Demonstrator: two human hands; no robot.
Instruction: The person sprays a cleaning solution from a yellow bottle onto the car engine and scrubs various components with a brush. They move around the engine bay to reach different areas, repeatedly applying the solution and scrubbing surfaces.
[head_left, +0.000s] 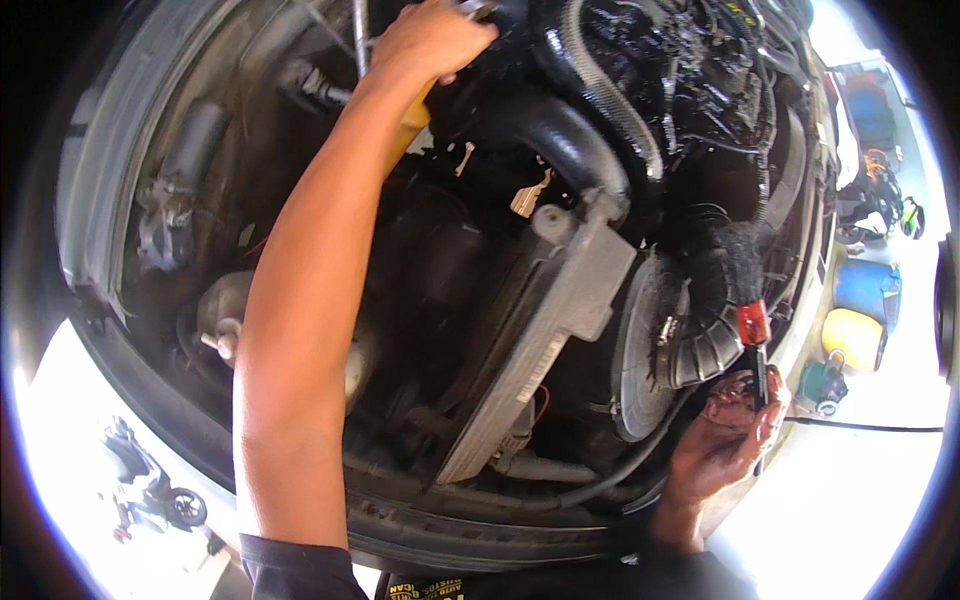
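Observation:
My left hand [432, 42] reaches far across a car's engine bay to the upper edge of the view. Its fingers are curled beside a shiny metal part, and what they grip is hidden. My right hand [730, 430], its fingers dark and wet, pinches the black handle of a paintbrush [753, 325] with a red ferrule. The brush points away from me, and its dark bristles touch or overlap the ribbed black air intake hose [695, 352]. This hose curves up from a round grey air filter housing [640, 350].
A long grey radiator top [540, 350] runs diagonally through the middle. Behind it lie a thick black hose [570, 140] and a glossy wet engine [700, 75]. Something yellow [410, 125] shows beside my left forearm. Blue and yellow containers [855, 338] stand on the floor at right; a motorcycle [150, 480] at left.

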